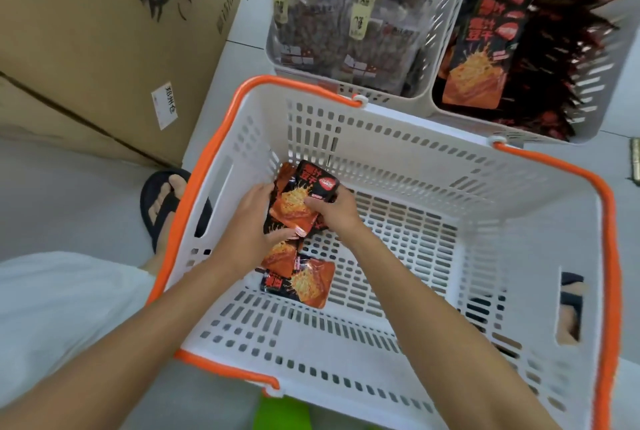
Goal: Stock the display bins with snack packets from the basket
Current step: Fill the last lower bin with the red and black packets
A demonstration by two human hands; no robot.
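Below, basket (398, 138): white, orange-rimmed; snack packets (304, 282) lie at its left end.
Left hand (249, 221): fingers curled round packet stack (298, 201).
Right hand (332, 211): fingers pinching same stack.
Left bin (391, 95): brown packs (329, 31).
Right bin (599, 83): red-black packets (485, 48).

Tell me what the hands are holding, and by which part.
Both hold a bunch of red-and-black plastic snack packets: the left hand grips its left edge, the right hand its right edge.

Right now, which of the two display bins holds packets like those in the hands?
The right bin: its black-and-orange packets match the held bundle. The left bin holds clear packs with beige labels.
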